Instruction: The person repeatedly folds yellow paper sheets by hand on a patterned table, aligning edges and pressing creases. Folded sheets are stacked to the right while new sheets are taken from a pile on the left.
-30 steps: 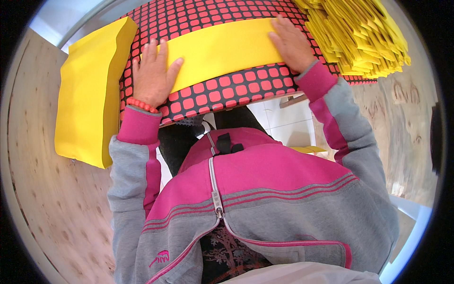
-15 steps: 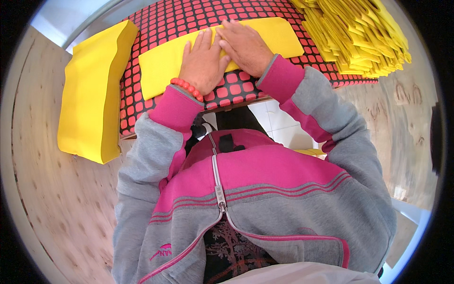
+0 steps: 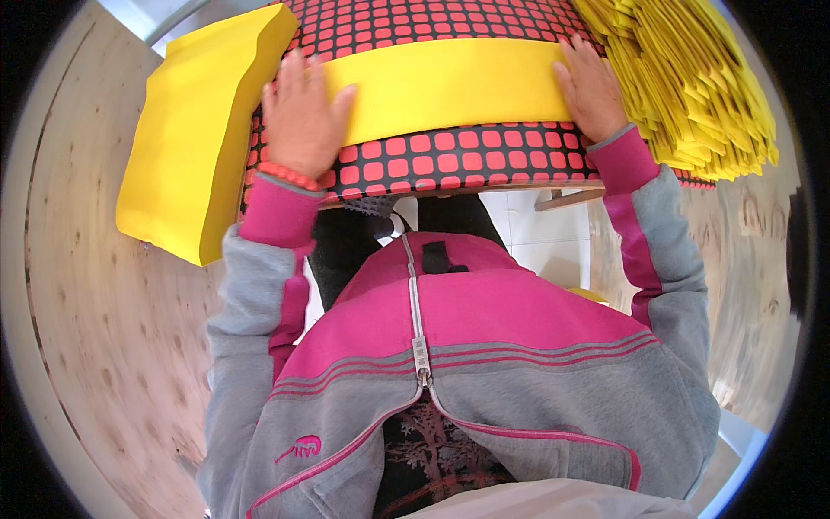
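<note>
A long folded strip of yellow sheet material (image 3: pixel 454 85) lies flat across the patterned tabletop. At its left end rests my left hand (image 3: pixel 304 117), fingers outstretched and slightly blurred, with a red bead bracelet at the wrist. My right hand (image 3: pixel 593 91) lies on the strip's right end, its fingers stretched forward and the thumb apart. Neither hand grips anything. Left of my left hand is a thick stack of flat yellow sheets (image 3: pixel 194 121), overhanging the table's left edge. To the right of my right hand, many folded yellow pieces (image 3: pixel 692 86) are heaped in a fanned pile.
The table is covered with a black cloth with red rounded squares (image 3: pixel 458 163); its near edge is just in front of my body. Wooden boards (image 3: pixel 104 259) stand on the left, and another pale wooden surface (image 3: pixel 735 242) on the right. White floor tiles (image 3: pixel 540 229) show below the table.
My hands have moved apart from the strip's middle, the left one to its left end and the right one to its right end. The view has shifted slightly.
</note>
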The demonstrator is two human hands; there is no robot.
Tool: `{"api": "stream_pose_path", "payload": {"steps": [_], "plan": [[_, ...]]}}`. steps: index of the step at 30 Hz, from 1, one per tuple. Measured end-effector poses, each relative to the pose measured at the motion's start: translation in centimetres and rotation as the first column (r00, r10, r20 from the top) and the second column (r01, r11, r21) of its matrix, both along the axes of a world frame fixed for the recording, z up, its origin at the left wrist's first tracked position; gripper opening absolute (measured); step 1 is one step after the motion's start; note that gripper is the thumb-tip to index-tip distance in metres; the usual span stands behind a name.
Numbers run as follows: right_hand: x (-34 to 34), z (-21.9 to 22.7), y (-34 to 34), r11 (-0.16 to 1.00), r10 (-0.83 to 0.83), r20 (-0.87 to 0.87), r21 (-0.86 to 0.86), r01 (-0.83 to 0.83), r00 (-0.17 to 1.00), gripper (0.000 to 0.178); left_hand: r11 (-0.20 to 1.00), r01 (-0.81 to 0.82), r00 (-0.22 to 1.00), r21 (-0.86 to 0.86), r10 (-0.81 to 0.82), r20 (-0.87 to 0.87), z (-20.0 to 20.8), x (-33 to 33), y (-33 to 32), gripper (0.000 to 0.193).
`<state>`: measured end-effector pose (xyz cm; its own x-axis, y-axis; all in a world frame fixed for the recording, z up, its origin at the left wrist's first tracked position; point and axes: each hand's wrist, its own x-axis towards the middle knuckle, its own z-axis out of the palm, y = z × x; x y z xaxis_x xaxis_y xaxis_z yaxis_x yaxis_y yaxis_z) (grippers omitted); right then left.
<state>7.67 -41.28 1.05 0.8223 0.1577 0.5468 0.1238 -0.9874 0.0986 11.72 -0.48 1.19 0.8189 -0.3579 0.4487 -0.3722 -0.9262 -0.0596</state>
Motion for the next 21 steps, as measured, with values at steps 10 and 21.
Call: {"api": "stream_pose_path", "payload": {"steps": [10, 21], "plan": [[1.4, -1.7, 5.6, 0.900, 0.395, -0.008, 0.206, -0.385, 0.919, 0.040, 0.956, 0.272, 0.942, -0.106, -0.287, -0.171, -0.7, -2.5, -3.5, 0.070], [4.2, 0.8, -2.8, 0.927, 0.243, -0.172, 0.330, -0.177, 0.955, 0.047, 0.382, 0.192, 0.412, -0.904, -0.867, -0.279, 2.2, -12.9, -0.7, 0.030]]}}
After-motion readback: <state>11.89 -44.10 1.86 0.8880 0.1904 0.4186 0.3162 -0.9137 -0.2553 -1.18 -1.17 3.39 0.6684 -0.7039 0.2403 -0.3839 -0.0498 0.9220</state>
